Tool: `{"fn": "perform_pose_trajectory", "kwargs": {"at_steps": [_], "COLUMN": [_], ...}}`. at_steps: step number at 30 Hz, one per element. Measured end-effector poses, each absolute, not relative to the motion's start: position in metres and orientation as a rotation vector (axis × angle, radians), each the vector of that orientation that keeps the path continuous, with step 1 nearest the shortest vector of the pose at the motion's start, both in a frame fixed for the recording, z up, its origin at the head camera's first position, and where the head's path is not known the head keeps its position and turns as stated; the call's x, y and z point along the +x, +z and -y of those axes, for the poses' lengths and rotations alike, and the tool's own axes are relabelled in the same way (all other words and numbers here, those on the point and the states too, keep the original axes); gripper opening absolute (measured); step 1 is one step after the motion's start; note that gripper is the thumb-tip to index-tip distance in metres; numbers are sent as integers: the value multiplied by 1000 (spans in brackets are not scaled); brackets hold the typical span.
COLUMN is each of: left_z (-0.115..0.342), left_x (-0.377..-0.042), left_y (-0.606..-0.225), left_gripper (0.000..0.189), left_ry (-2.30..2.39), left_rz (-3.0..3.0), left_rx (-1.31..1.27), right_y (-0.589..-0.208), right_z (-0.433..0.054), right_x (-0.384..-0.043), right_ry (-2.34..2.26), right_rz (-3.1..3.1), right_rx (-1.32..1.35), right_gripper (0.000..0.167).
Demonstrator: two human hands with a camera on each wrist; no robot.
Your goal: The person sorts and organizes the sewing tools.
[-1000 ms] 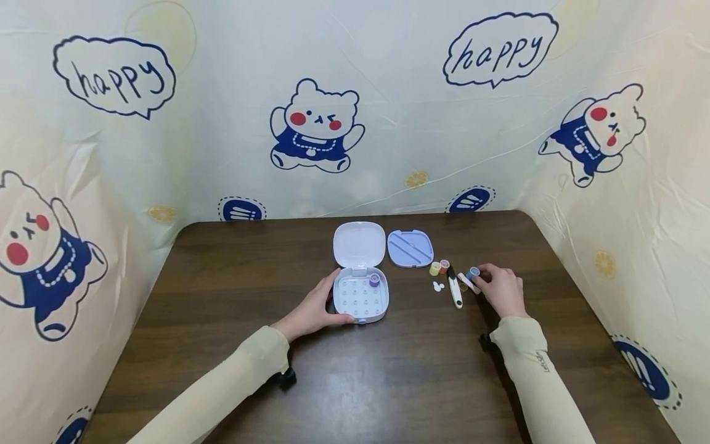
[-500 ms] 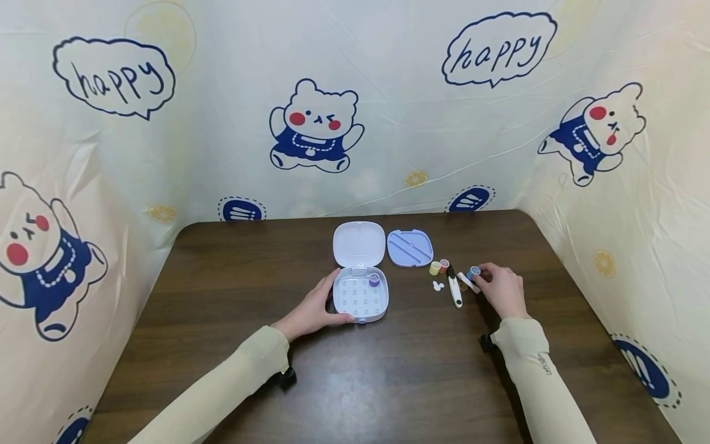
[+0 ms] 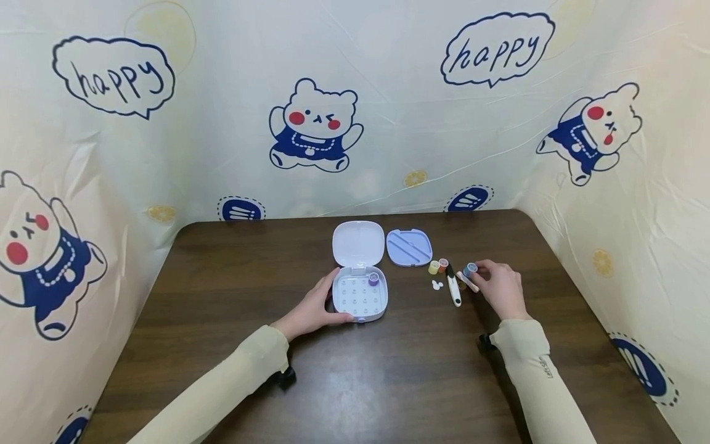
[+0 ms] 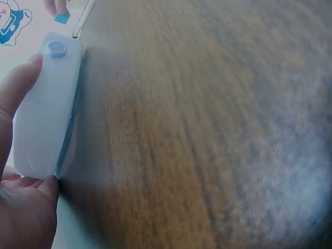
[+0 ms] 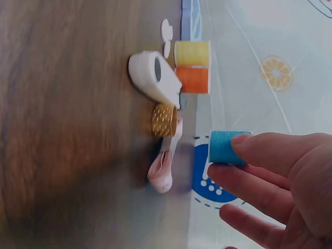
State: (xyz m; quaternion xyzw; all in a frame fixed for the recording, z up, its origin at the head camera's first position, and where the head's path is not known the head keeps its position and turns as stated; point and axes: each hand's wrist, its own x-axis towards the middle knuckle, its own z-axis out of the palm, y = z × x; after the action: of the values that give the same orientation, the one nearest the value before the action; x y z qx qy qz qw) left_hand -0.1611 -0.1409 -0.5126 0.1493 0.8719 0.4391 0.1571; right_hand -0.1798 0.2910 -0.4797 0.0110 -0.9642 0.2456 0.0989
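The left hand [image 3: 310,314] is gripping the open white case [image 3: 359,297], which is holding a purple spool [image 3: 374,280]. The right hand [image 3: 501,291] is pinching a blue spool [image 5: 222,148] above the desk [image 3: 355,382]; farther back, a lilac tray [image 3: 409,248] is lying beside the lid [image 3: 358,243].

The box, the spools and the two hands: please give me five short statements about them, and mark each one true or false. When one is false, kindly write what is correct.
1. The right hand holds the blue spool. True.
2. The purple spool is inside the box. True.
3. The box is closed. False: its lid stands open.
4. The yellow spool is beside the orange spool. True.
5. The left hand holds the orange spool. False: it grips the box.
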Motion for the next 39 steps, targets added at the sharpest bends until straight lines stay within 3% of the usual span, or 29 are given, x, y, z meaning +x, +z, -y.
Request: {"fn": "perform_pose_trajectory", "kwargs": {"at_steps": [17, 32, 39], "left_z": [141, 142, 142], "left_x": [-161, -161, -161], "left_y": [-510, -512, -512], "left_gripper": [119, 122, 122], "left_ry": [1256, 1259, 1257], "left_rz": [-2506, -2497, -2495], "left_rx": [464, 455, 443], "right_y": [-482, -479, -473], "right_z": [-272, -244, -233], "right_x": [-178, -176, -176], "right_ry": [747, 721, 709], "right_rz": [2917, 2804, 2809], "right_rx": [75, 279, 305], "right_gripper": [28, 19, 25]}}
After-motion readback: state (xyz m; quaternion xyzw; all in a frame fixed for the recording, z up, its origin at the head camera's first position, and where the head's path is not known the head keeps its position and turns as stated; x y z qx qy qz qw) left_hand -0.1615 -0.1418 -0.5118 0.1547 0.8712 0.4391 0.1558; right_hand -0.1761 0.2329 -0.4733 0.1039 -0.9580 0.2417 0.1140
